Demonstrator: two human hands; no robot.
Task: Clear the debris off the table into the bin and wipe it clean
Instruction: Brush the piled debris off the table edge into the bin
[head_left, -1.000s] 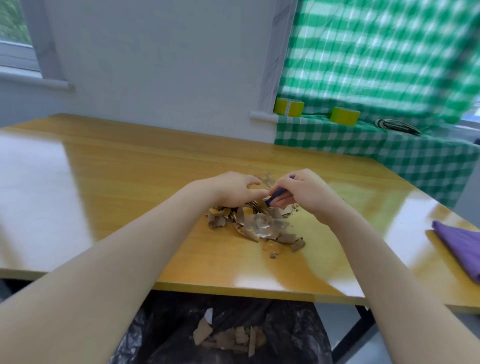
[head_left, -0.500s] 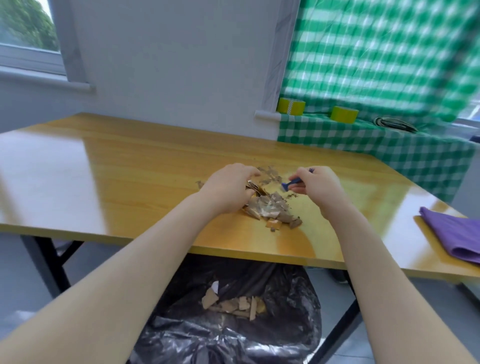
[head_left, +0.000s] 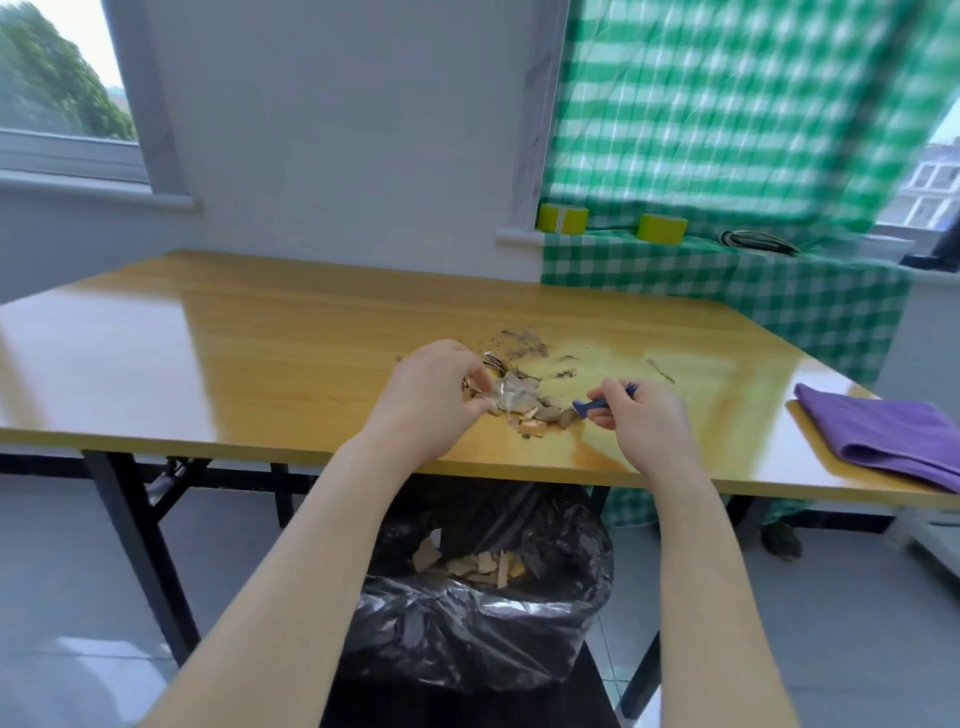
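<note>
Step in hand, by the look of it: gathering the debris pile (head_left: 527, 413), a heap of cardboard scraps and crumpled clear film, toward the front edge of the table (head_left: 260, 364). Heaped close to that edge, straight above the black-bagged bin (head_left: 483, 613), with a few scraps already inside it. Cupped on its left side by the left hand (head_left: 434, 402), fingers curled over the heap and pinching some of the film and brown pieces. Flanked on its right by the right hand (head_left: 647, 423), closed round the handle of a blue scraper (head_left: 597, 404), blade end pointing at the heap and just beside its nearest bits. So: caught between the two hands, touching the left, barely apart from the tool.

Gathering and dragging, then, not yet dropping. Next, probably: pull the heap over the lip and into the bin, keeping both sides closed in so nothing falls to the floor. Light, loose stuff, likely to scatter if hurried. After that, reach farther in for the thin scatter of crumbs (head_left: 524, 343) on the table, plus a stray sliver (head_left: 661, 371) off to the right. Wiping not begun: purple cloth (head_left: 883, 436) folded at the right end of the table, well apart from both hands.
</note>
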